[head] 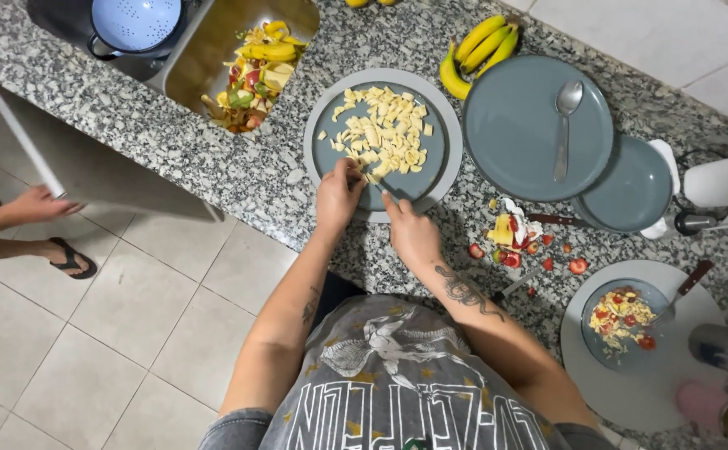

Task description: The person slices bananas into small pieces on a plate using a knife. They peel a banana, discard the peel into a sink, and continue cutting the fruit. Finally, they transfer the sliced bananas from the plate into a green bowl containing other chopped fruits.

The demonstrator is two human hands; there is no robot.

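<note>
The speckled granite counter (239,167) carries everything here, and the sink (193,58) sunk into it, up and to the left of the hands, holds a heap of fruit peels and scraps (255,75). Straight ahead of both hands lies a grey plate (385,196) set on a wider pale one, covered with small pale banana pieces (385,133); most of the fruit on it already looks cut small. To the right of the hands sits a large empty grey plate (514,142) with a spoon (564,125) lying on it, and beyond that plate's far-left rim a bunch of whole bananas (476,50), still unpeeled. Nearer, just right of the right hand, strawberry bits and trimmings (518,242) lie scattered on the stone, and farther right a small plate of mixed fruit (622,317) seems finished. The left hand (339,196) has its fingertips drawn together, pinching something small at the plate's near edge. The right hand (411,233) rests beside it, forefinger out onto the plate; whether it holds a blade I cannot tell.
</note>
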